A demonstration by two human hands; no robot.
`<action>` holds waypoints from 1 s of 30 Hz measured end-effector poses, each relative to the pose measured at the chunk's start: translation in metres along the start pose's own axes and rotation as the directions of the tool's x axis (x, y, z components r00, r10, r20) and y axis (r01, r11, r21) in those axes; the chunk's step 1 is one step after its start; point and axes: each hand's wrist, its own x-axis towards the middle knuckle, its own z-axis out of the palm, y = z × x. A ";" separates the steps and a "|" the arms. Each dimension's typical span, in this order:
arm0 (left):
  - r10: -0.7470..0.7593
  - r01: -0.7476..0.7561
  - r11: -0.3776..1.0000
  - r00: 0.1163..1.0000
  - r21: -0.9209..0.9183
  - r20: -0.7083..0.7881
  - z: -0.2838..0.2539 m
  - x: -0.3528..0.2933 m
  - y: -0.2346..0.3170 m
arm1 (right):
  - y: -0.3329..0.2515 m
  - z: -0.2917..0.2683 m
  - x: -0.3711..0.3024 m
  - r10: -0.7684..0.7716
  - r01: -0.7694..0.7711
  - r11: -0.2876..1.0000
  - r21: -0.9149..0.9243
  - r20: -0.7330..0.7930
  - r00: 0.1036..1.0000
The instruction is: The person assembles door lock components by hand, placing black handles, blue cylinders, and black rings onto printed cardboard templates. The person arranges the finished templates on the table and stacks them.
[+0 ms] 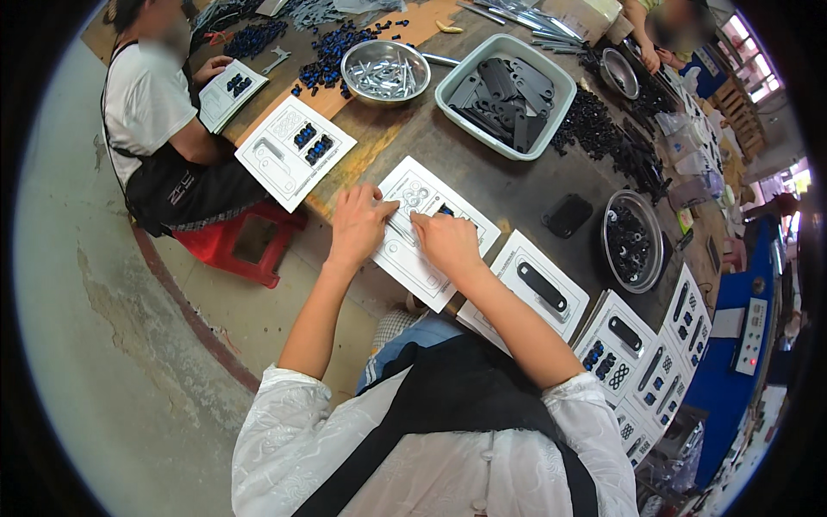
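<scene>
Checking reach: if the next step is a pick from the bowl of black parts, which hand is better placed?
Right hand, probably: it's nearer the bowl, which sits on that side. The left hand would have to cross the right forearm.

We are seeing a flat white card lying at a slant on the surface, its middle partly hidden and its face bearing printed outlines of round and elongated shapes. Toward its right side, a blue-and-black part is resting, too covered for us to be making out its full shape.
</scene>
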 end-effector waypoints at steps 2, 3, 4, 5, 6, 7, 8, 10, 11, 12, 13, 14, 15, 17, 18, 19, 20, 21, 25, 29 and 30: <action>0.006 -0.006 1.000 1.000 -0.003 0.001 0.000 -0.002 0.000 | -0.003 -0.002 -0.002 0.013 -0.013 1.000 0.005 -0.011 1.000; 0.013 -0.013 1.000 1.000 0.001 0.002 -0.001 0.000 0.001 | -0.002 0.000 -0.003 -0.001 0.001 1.000 0.018 -0.037 0.999; 0.020 -0.020 1.000 1.000 0.006 0.003 -0.002 0.001 0.002 | -0.001 0.002 -0.003 -0.014 0.016 0.999 0.031 -0.063 0.998; 0.031 -0.031 1.000 1.000 0.001 0.007 -0.002 0.001 0.003 | 0.000 0.004 -0.002 -0.026 0.030 0.999 0.042 -0.091 0.996; 0.041 -0.041 0.999 0.999 -0.004 0.011 -0.003 0.002 0.004 | 0.000 0.004 -0.002 -0.022 0.028 0.998 0.054 -0.108 0.994; 0.052 -0.052 0.999 0.999 -0.010 0.015 -0.004 0.002 0.003 | -0.001 0.004 -0.002 -0.023 0.030 0.998 0.057 -0.112 0.993; 0.046 -0.046 0.999 0.999 0.000 0.020 -0.004 0.001 0.004 | -0.001 0.005 -0.002 -0.019 0.026 0.998 0.060 -0.115 0.993; 0.035 -0.036 0.999 0.999 0.019 0.032 -0.004 0.001 0.004 | -0.002 0.004 -0.001 -0.011 0.020 0.998 0.067 -0.127 0.992; 0.025 -0.025 1.000 0.999 0.018 0.030 -0.003 0.000 0.003 | -0.002 0.004 0.001 -0.013 0.023 0.997 0.079 -0.124 0.992; 0.014 -0.015 1.000 0.999 0.017 0.029 -0.002 0.000 0.000 | -0.002 0.004 0.002 -0.014 0.025 0.996 0.091 -0.121 0.993; 0.004 -0.004 1.000 1.000 0.017 0.027 -0.001 -0.001 -0.001 | -0.002 0.004 0.002 -0.015 0.027 0.994 0.103 -0.118 0.993; -0.026 0.026 1.000 0.997 0.005 0.070 -0.002 0.000 -0.001 | -0.002 0.004 0.005 -0.010 0.028 0.992 0.122 -0.142 0.990; -0.018 0.019 1.000 0.998 -0.009 0.064 -0.003 0.003 0.001 | -0.001 0.004 0.007 0.012 0.002 0.994 0.107 -0.140 0.990; -0.001 0.003 0.999 0.999 -0.035 0.048 -0.002 0.010 0.005 | 0.004 0.005 0.012 0.056 -0.045 0.996 0.076 -0.138 0.989; 0.035 -0.033 0.999 0.998 -0.034 0.051 0.000 0.014 0.004 | 0.007 0.005 0.014 0.053 -0.046 0.997 0.065 -0.119 0.991; 0.071 -0.069 0.997 0.996 -0.032 0.054 0.004 0.016 0.001 | 0.007 0.005 0.015 0.054 -0.049 0.997 0.051 -0.102 0.993; 0.110 -0.109 0.994 0.992 -0.033 0.055 0.006 0.020 0.000 | 0.008 0.004 0.016 0.058 -0.055 0.998 0.034 -0.086 0.995; 0.115 -0.114 0.993 0.991 -0.021 0.067 0.005 0.022 -0.001 | 0.009 0.002 0.017 0.062 -0.061 0.998 0.017 -0.071 0.996; 0.143 -0.146 0.989 0.984 0.021 0.111 0.004 0.027 -0.006 | 0.011 0.001 0.015 0.069 -0.062 0.996 0.065 -0.098 0.993; 0.071 -0.070 0.989 0.997 -0.133 0.006 -0.003 0.030 0.004 | 0.015 -0.003 0.022 0.342 -0.285 0.651 0.704 0.063 0.938; 0.033 -0.038 0.977 0.999 -0.212 -0.026 -0.006 0.031 0.011 | 0.018 -0.005 0.027 0.408 -0.379 0.349 0.857 0.225 0.885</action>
